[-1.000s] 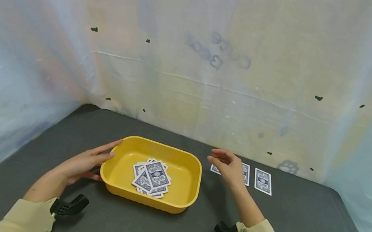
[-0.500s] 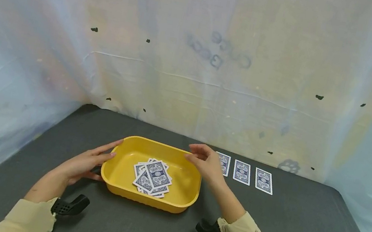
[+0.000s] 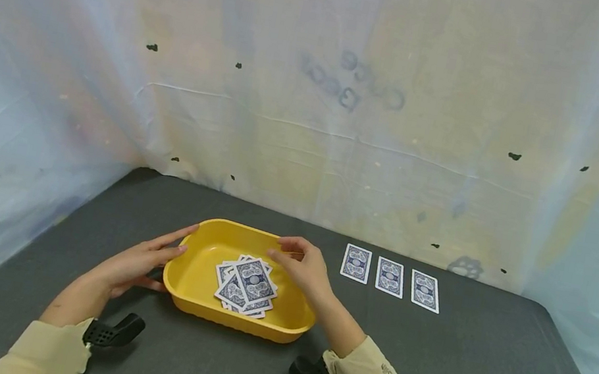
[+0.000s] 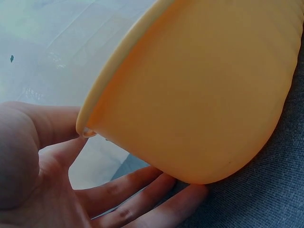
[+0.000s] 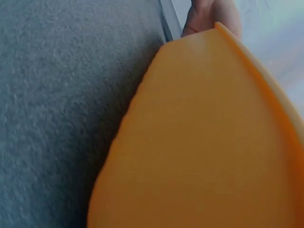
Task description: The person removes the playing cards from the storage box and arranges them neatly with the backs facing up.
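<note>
A yellow plastic basin (image 3: 285,336) stands on the dark table, with a loose pile of blue-backed playing cards (image 3: 253,281) inside. My left hand (image 3: 136,266) holds the basin's left end, thumb at the rim. In the left wrist view, the left fingers (image 4: 142,202) touch the outer wall below that rim. Over the basin's right part hovers my right hand (image 3: 304,271), fingers loosely bent and nothing seen between them. The right wrist view shows the basin's outer wall (image 5: 199,128) and a hand (image 5: 211,16) at its far end; the right hand is out of that view.
Three face-down playing cards lie in a row right of the basin: a left one (image 3: 356,264), a middle one (image 3: 390,277) and a right one (image 3: 425,291). A pale sheet (image 3: 306,148) hangs behind the table (image 3: 218,373).
My right hand has moved left, from above the row of cards to over the basin, uncovering the left and middle cards. The left hand and basin have stayed put.
</note>
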Demonstrator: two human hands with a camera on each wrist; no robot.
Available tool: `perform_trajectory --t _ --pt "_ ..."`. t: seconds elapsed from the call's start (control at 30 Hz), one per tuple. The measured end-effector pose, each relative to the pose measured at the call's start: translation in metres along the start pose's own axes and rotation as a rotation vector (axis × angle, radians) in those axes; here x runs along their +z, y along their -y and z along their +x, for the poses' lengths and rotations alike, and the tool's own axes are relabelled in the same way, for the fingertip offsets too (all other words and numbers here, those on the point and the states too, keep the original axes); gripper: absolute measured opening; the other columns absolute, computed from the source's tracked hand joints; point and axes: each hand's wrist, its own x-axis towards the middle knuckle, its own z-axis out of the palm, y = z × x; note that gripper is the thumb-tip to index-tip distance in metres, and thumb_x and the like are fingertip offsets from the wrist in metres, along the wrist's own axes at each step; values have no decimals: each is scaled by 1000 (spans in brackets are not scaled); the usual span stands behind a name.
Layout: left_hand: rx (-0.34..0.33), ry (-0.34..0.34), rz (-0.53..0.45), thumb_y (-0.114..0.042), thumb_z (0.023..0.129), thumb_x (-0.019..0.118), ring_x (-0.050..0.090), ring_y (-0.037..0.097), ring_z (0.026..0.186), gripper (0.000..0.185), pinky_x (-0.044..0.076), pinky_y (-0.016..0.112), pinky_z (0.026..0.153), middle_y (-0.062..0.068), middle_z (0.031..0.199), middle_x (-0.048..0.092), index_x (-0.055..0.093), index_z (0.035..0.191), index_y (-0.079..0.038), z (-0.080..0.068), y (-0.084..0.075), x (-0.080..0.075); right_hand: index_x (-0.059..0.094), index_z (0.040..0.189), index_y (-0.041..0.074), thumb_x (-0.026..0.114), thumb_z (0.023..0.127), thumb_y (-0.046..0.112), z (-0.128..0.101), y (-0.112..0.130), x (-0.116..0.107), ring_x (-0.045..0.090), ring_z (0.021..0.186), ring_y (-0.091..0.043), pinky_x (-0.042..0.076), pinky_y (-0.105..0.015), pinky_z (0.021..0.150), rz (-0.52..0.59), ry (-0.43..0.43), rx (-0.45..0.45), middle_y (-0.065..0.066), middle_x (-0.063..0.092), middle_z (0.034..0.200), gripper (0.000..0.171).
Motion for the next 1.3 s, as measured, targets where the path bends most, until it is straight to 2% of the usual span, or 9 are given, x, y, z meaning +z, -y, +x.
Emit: perform_trajectory --t 0.17,0.37,0.57,0.77,1.07,1.3 --pt "2 -1 -6 -46 99 47 21 46 141 65 52 49 86 17 161 5 14 154 -36 -1 -1 1 64 119 3 73 85 20 0 -1 9 58 101 -25 50 -36 89 -1 36 25 -14 63 115 39" --pt "3 -1 -8 -46 99 47 21 46 141 66 52 48 86 17 161 5 14 154 -35 -2 -2 2 63 120 3 76 83 21 1 -6 16 58 103 -26 50 -38 91 -80 82 48 -15 63 118 43" --pt "4 3 -9 -46 99 47 20 46 141 65 52 50 87 17 161 5 14 154 -35 -2 -1 2 61 120 3 77 82 21 0 -7 20 58 103 -27 49 -40 92 -104 96 70 -14 63 116 45" --pt "11 3 -13 -48 98 49 20 46 141 67 52 50 87 17 161 5 15 154 -36 -1 1 1 61 119 1 80 78 18 3 -9 21 57 98 -23 50 -36 88 -153 147 76 -14 63 110 49" --pt "17 9 -14 -48 98 48 20 46 141 67 52 48 86 17 161 4 14 154 -36 -1 1 -1 58 122 5 85 72 24 3 -12 24 56 100 -24 48 -40 91 -286 214 62 -12 61 114 60" --pt "10 4 -13 -49 98 48 18 46 142 66 52 49 86 17 161 4 14 154 -36 -1 0 1 56 124 7 88 68 25 2 -12 26 52 97 -22 45 -38 89 -388 193 64 -10 57 111 67"
